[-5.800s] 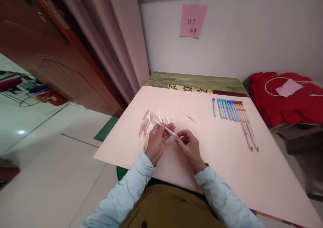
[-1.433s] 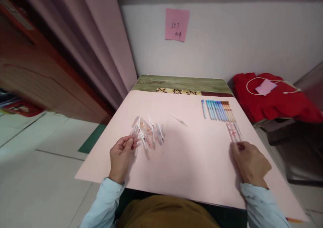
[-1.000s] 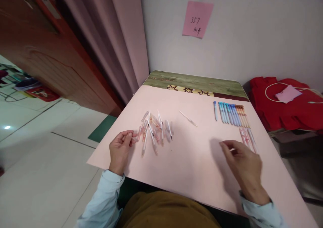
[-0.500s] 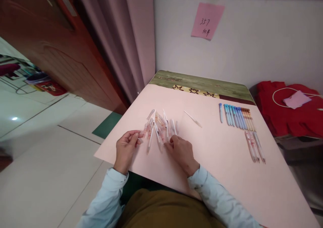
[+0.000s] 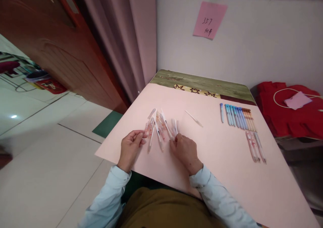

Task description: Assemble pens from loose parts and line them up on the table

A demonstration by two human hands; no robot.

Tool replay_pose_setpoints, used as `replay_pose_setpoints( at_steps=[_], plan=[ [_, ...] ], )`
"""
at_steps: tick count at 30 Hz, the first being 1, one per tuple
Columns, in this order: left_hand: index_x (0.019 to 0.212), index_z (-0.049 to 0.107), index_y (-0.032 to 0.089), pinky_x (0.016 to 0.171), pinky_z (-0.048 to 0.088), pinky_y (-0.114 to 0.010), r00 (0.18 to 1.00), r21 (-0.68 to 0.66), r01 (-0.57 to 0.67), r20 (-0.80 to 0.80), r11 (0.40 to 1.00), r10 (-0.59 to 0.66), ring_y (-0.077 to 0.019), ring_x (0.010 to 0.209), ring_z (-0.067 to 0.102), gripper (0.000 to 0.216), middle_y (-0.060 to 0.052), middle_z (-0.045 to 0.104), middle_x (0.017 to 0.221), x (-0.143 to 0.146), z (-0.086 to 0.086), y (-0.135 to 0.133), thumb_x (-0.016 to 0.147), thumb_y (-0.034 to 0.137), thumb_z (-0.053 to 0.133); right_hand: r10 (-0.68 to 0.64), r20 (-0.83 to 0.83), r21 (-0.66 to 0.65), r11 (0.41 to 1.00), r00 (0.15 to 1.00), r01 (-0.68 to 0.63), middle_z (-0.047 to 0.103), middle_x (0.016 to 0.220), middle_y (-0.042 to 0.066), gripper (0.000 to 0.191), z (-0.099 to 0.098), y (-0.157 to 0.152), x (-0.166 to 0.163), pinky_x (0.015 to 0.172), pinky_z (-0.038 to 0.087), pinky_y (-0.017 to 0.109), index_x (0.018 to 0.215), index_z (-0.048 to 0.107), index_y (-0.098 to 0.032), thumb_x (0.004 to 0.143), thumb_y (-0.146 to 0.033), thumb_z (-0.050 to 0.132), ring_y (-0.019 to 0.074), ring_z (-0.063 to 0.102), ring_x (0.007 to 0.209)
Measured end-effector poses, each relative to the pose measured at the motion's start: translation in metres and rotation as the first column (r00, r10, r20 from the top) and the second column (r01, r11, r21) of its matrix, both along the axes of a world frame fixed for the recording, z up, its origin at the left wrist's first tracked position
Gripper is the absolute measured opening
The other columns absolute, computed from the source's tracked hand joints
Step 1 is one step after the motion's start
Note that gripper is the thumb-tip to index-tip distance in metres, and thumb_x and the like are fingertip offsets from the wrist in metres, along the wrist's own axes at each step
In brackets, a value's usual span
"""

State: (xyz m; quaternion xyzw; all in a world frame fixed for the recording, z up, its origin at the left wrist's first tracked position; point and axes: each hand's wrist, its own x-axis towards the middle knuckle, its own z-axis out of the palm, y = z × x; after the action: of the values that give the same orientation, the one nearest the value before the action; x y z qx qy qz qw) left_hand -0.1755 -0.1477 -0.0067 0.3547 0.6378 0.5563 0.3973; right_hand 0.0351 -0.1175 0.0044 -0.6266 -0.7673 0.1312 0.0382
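Observation:
A loose pile of clear and pinkish pens [image 5: 158,133], some with white barrels, lies on the pale pink tabletop [image 5: 212,154]. At the pile's left edge is my left hand [image 5: 131,148], its fingers loosely curled and apart, the tips close to or touching the pen ends there. My right hand [image 5: 185,150] is closed at the pile's right side, its fingertips on the lower end of a clear pen [image 5: 175,124]; the fingers hide that end. A single thin white pen [image 5: 193,118] lies apart, to the right of the pile.
Blue, teal and brown-capped pens [image 5: 237,117] stand in a neat row at the right, with several pinkish and clear pens [image 5: 255,148] below them. Red cloth [image 5: 267,106] lies beyond the table's right edge. Behind are a wall and curtain [image 5: 141,36]; a wooden door [image 5: 83,59] is at left.
Both hands have shifted slightly right and up the table. A white-barrelled pen in the pile now slants more toward my right hand, and some pens there have moved a little.

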Motion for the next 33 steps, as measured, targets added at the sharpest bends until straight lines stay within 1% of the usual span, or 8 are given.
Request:
replay_pose_setpoints(
  at_steps=[3, 6, 10, 13, 16, 20, 26, 33],
  plan=[
    [0.091, 0.069, 0.013, 0.054, 0.042, -0.023, 1.0, -0.013, 0.01, 0.005, 1.0, -0.01, -0.0105, 0.058, 0.053, 0.033, -0.009, 0.073, 0.084, 0.002, 0.001, 0.001, 0.076, 0.043, 0.071, -0.003, -0.035, 0.03, 1.0, 0.999, 0.004, 0.071, 0.087, 0.009, 0.025, -0.002, 0.003, -0.002, 0.06, 0.038, 0.028, 0.093, 0.063, -0.016, 0.093, -0.037, 0.051, 0.0224, 0.067, 0.077],
    [0.091, 0.069, 0.014, 0.055, 0.042, -0.023, 1.0, -0.021, 0.018, 0.001, 1.0, -0.018, -0.0104, 0.058, 0.053, 0.034, -0.009, 0.073, 0.084, 0.004, 0.003, 0.003, 0.075, 0.044, 0.072, -0.023, -0.113, 0.024, 0.999, 0.993, 0.026, 0.072, 0.086, 0.008, 0.017, -0.005, 0.008, 0.0, 0.062, 0.039, 0.028, 0.088, 0.065, -0.017, 0.091, -0.027, 0.052, 0.0211, 0.067, 0.076],
    [0.091, 0.069, 0.014, 0.054, 0.041, -0.023, 1.0, -0.025, 0.03, 0.001, 0.999, -0.03, -0.0102, 0.057, 0.052, 0.033, -0.008, 0.073, 0.083, 0.009, 0.01, 0.005, 0.076, 0.043, 0.072, -0.07, -0.405, -0.037, 0.998, 0.912, 0.06, 0.07, 0.072, 0.004, 0.012, -0.009, 0.009, 0.011, 0.061, 0.041, 0.026, 0.076, 0.065, -0.018, 0.085, -0.024, 0.059, 0.0179, 0.063, 0.067],
    [0.092, 0.068, 0.014, 0.05, 0.038, -0.022, 0.995, -0.023, 0.069, 0.07, 0.997, -0.068, -0.0096, 0.056, 0.051, 0.032, -0.007, 0.072, 0.081, 0.022, 0.019, 0.009, 0.074, 0.041, 0.073, -0.172, -0.726, -0.194, 0.98, 0.666, 0.042, 0.064, 0.061, 0.001, 0.021, -0.011, 0.006, 0.021, 0.053, 0.042, 0.024, 0.073, 0.064, -0.019, 0.084, -0.036, 0.061, 0.0148, 0.059, 0.054],
    [0.095, 0.068, 0.014, 0.049, 0.037, -0.022, 0.972, -0.017, 0.152, 0.182, 0.988, -0.146, -0.0112, 0.06, 0.055, 0.035, -0.009, 0.072, 0.086, 0.043, 0.028, 0.019, 0.075, 0.043, 0.072, -0.331, -0.874, -0.395, 0.91, 0.356, -0.123, 0.061, 0.058, -0.001, 0.032, -0.012, 0.002, 0.027, 0.046, 0.042, 0.023, 0.072, 0.061, -0.017, 0.082, -0.048, 0.063, 0.0116, 0.054, 0.046],
    [0.095, 0.07, 0.015, 0.053, 0.042, -0.025, 0.931, -0.025, 0.25, 0.28, 0.968, -0.233, -0.0144, 0.068, 0.061, 0.039, -0.011, 0.072, 0.092, 0.07, 0.034, 0.032, 0.076, 0.049, 0.069, -0.431, -0.886, -0.463, 0.824, 0.169, -0.326, 0.062, 0.06, -0.001, 0.037, -0.011, 0.003, 0.03, 0.045, 0.041, 0.02, 0.07, 0.061, -0.016, 0.08, -0.051, 0.068, 0.0079, 0.051, 0.045],
    [0.079, 0.068, 0.014, 0.05, 0.038, -0.024, 0.921, -0.022, 0.273, 0.295, 0.962, -0.255, -0.0108, 0.058, 0.054, 0.028, -0.008, 0.072, 0.082, 0.085, 0.036, 0.038, 0.072, 0.041, 0.074, -0.459, -0.877, -0.47, 0.762, 0.141, -0.445, 0.064, 0.065, 0.001, 0.041, -0.008, 0.002, 0.034, 0.047, 0.043, 0.02, 0.073, 0.063, -0.015, 0.079, -0.055, 0.068, 0.0081, 0.054, 0.049],
    [0.078, 0.065, 0.014, 0.053, 0.039, -0.023, 0.912, -0.02, 0.269, 0.328, 0.963, -0.248, -0.0093, 0.058, 0.051, 0.023, -0.007, 0.07, 0.081, 0.088, 0.033, 0.032, 0.075, 0.036, 0.072, -0.367, -0.923, -0.381, 0.846, 0.111, -0.374, 0.064, 0.067, -0.001, 0.03, -0.013, 0.0, 0.036, 0.046, 0.038, 0.019, 0.084, 0.067, -0.015, 0.08, -0.045, 0.07, 0.0066, 0.049, 0.048]
  ],
)
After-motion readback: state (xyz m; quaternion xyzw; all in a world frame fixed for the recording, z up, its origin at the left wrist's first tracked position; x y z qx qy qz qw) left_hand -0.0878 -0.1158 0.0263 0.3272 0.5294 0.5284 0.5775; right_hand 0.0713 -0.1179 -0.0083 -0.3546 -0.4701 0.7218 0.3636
